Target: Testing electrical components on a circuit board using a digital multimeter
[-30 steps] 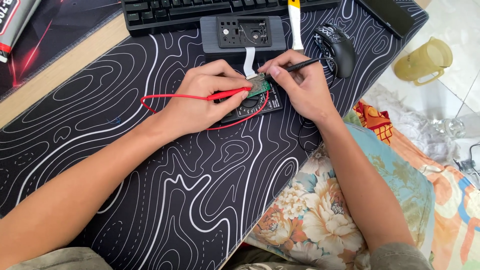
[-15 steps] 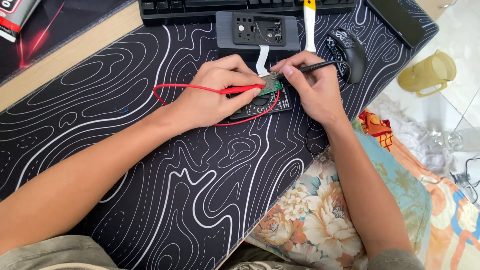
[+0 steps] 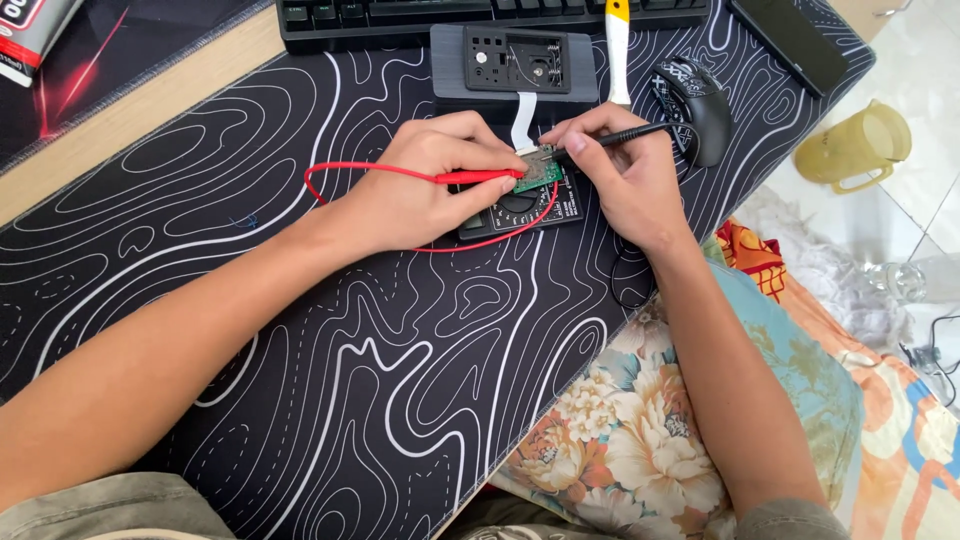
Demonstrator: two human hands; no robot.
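Nearest the camera, a floral-patterned cushion (image 3: pixel 640 450) lies at the right, against the edge of the black desk mat with white contour lines (image 3: pixel 300 380). Farther in, the left hand (image 3: pixel 425 190) pinches a red test probe (image 3: pixel 480 177), its red wire (image 3: pixel 340 175) looping leftward. Just right, the right hand (image 3: pixel 620 170) grips a black test probe (image 3: pixel 625 134) pen-fashion. Both tips meet a small green circuit board (image 3: pixel 540 168) held above a black multimeter (image 3: pixel 525 210). Beyond lie a grey opened device casing (image 3: pixel 515 60), a black computer mouse (image 3: pixel 695 105) and a black keyboard (image 3: pixel 400 15).
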